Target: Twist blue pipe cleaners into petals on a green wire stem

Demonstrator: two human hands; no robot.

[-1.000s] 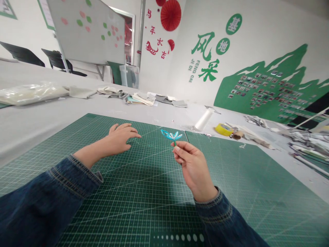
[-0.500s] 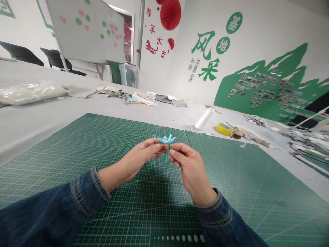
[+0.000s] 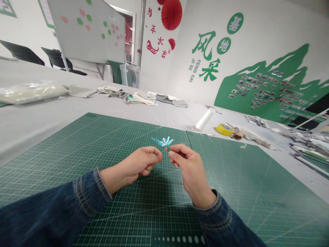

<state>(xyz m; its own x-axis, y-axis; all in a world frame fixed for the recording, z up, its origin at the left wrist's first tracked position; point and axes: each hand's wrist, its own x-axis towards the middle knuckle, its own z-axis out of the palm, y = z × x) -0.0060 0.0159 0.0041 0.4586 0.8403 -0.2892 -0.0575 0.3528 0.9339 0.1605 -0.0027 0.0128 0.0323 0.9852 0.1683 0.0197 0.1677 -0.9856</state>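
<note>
A small beaded flower [image 3: 166, 141] with blue and white petals and a green stem is held up over the green cutting mat [image 3: 118, 137]. My right hand [image 3: 189, 166] pinches its stem between thumb and forefinger. Just left of the stem, my left hand [image 3: 144, 163] has its thumb and forefinger pressed together, apart from the petals. Whether something thin, such as a thread, is between those fingertips is too small to make out. A blue loop sticks out from the flower's left side.
Beyond the mats stand a white thread cone [image 3: 205, 119], a roll of yellow tape [image 3: 224, 129] and a cardboard tube [image 3: 239, 134]. Fabric scraps [image 3: 144, 98] lie along the table's far side, with a plastic-wrapped bundle [image 3: 33, 92] at left. A second cutting mat [image 3: 231, 161] adjoins on the right.
My left hand has come away from the flower, down and slightly left, and its fingers have closed into a pinch. The flower has tilted a little in my right hand, which stays nearly still.
</note>
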